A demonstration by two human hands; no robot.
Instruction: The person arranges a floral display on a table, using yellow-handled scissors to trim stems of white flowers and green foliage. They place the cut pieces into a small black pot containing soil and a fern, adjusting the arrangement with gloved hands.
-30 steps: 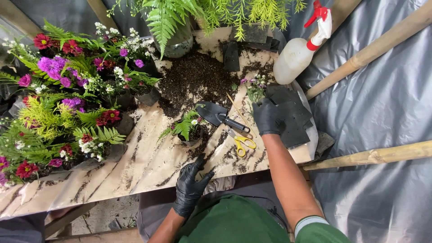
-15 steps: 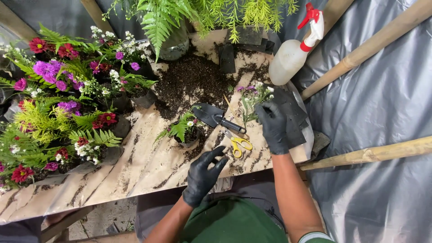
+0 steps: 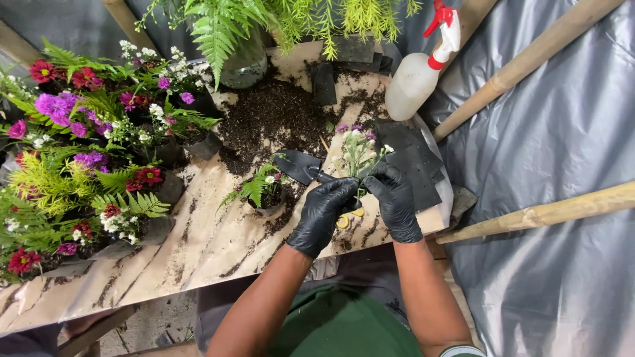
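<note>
Small flowering plant with white and purple blooms on thin green stems (image 3: 357, 149): held upright over the brown paper-covered table (image 3: 198, 244), stems gathered between both hands. Left hand in a black glove (image 3: 324, 211): fingers curled and pressed together around the lower stems. Right hand in a black glove (image 3: 395, 198): fingers bent, tips pinching the stems just beside the left fingertips; the two gloves touch. Yellow-handled scissors (image 3: 350, 217) lie under the left fingers, mostly hidden. Black hand trowel (image 3: 301, 165) rests just beyond the left fingertips, next to a small green fern in a dark pot (image 3: 261, 188). Loose dark soil pile (image 3: 278, 116) farther out. Flat black plastic sheets (image 3: 413, 162) beyond the right fingers. White spray bottle with red trigger (image 3: 420, 73) well beyond those.
</note>
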